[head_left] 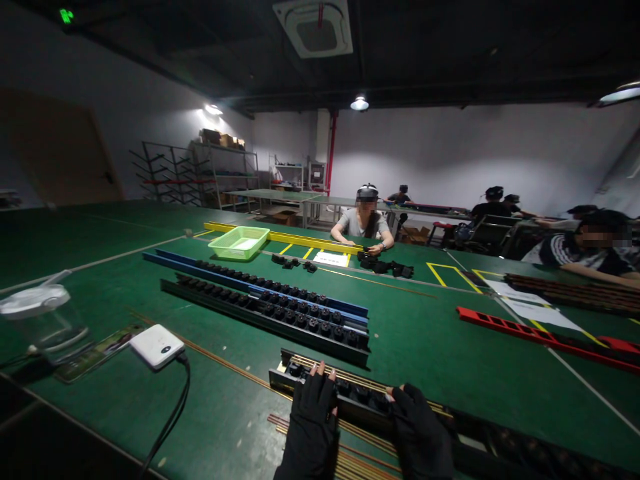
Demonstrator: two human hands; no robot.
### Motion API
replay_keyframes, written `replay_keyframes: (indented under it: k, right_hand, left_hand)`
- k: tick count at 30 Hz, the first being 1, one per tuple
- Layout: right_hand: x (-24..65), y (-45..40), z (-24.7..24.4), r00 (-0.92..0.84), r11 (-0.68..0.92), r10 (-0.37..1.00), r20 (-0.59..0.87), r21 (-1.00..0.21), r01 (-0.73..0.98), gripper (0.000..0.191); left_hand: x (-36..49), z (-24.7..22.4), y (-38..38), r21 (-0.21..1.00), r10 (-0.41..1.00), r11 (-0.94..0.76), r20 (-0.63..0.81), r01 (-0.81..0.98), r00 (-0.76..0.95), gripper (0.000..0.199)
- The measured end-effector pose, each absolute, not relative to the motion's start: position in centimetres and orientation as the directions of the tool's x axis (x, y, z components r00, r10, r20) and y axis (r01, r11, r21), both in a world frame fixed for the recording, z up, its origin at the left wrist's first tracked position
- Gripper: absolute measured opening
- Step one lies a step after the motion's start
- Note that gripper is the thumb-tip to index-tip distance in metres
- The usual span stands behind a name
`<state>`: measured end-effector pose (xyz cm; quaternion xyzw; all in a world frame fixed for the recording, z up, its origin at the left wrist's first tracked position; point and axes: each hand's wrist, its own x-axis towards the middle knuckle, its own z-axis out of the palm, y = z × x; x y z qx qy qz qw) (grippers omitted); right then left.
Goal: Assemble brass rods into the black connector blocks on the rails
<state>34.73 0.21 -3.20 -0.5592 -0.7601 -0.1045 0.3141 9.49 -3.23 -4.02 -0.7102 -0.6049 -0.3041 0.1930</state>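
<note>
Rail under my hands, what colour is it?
The rail is black, best seen in the head view.

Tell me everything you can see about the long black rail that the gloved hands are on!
The black rail is long and straight, with raised sides like a trough, and looks like metal. Dark chunky parts sit inside in a row, and thin golden rods run along it. It lies slanting across the green table; its far-right end is too dark to make out. The left hand and right hand rest on it.

The green table (415,333) carries rails (363,415), rods (345,463), a basket (233,253).
</note>
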Motion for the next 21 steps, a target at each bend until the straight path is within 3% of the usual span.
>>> replay_keyframes:
  k: [3, 6, 15, 21]
  right_hand:
    - [34.7, 0.5, -3.6, -0.203, 0.348, 0.748, 0.632, -0.112, 0.931, 0.042]
    - [34.7, 0.5, -3.7, -0.213, 0.342, 0.756, 0.619, -0.095, 0.935, 0.042]
    - [34.4, 0.8, -3.1, -0.115, 0.299, 0.79, 0.603, -0.214, 0.93, 0.04]
    - [33.5, -0.7, -0.3, -0.077, 0.284, 0.718, 0.692, -0.19, 0.94, 0.045]
  left_hand:
    - [9.5, -4.2, -3.2, 0.044, 0.701, -0.2, 0.705, 0.979, 0.111, 0.067]
    - [9.9, -4.0, -3.3, 0.085, 0.711, -0.129, 0.702, 0.988, 0.033, 0.064]
    - [9.3, -3.4, -3.6, 0.196, 0.752, -0.221, 0.658, 0.955, 0.039, 0.058]
    - [9.8, -2.2, -4.8, 0.207, 0.756, -0.242, 0.653, 0.948, 0.05, 0.046]
